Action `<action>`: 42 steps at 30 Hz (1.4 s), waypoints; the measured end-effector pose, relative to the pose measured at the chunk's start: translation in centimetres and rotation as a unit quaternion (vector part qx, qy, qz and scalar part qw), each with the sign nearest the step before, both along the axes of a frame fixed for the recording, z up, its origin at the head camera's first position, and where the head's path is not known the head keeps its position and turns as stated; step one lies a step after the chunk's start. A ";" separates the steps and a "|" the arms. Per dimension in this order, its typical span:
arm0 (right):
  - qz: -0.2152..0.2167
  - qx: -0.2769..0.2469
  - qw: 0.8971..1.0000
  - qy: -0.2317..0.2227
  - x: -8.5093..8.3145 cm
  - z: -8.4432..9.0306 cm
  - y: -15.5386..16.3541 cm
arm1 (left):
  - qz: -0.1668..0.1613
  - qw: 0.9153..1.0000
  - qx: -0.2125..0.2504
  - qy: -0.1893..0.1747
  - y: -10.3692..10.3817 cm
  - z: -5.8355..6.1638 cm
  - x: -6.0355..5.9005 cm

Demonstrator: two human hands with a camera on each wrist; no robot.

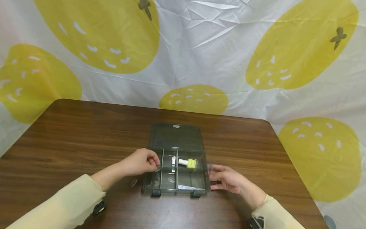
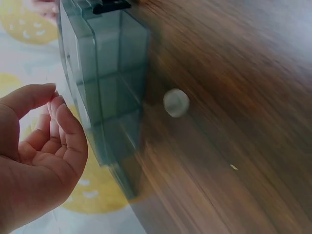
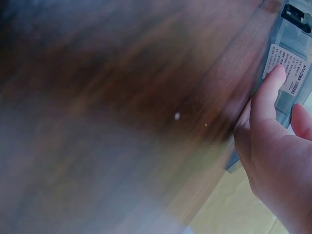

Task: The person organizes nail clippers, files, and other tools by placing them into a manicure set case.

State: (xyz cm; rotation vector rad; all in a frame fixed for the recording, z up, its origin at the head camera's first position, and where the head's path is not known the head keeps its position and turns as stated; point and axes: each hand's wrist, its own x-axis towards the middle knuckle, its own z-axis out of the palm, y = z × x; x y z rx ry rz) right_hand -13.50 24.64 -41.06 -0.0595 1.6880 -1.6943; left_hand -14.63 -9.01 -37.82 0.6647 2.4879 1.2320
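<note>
Now the left hand, fingers pinching a small clear piece, should lower gently into the box while the right hand, fingers straight, braces its side.

Smoky translucent hard-plastic organizer box with glossy walls and black plastic latches, printed paper label on its side, dark wood-grain table with a smooth low sheen, creased thin backdrop sheet, pale matt cloth sleeves

Both arms wore pale yellow long sleeves, loose cuffs ending at the wrists. Black wrist-mounted camera units strapped under each forearm. Left hand and right hand were bare.
</note>
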 end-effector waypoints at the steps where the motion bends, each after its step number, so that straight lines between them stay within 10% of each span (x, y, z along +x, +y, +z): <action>1: 0.000 0.000 1.000 0.001 0.0 0.0 0.0 | -0.003 1.000 -0.002 0.001 0.3 0.0 0.0; 18: -0.001 0.009 1.000 0.005 0.0 0.2 0.0 | -0.039 0.999 0.001 -0.007 3.0 0.4 0.3; 42: -0.005 0.011 1.000 -0.002 -0.1 0.3 0.1 | 0.047 0.999 0.009 -0.017 -4.4 -2.1 1.0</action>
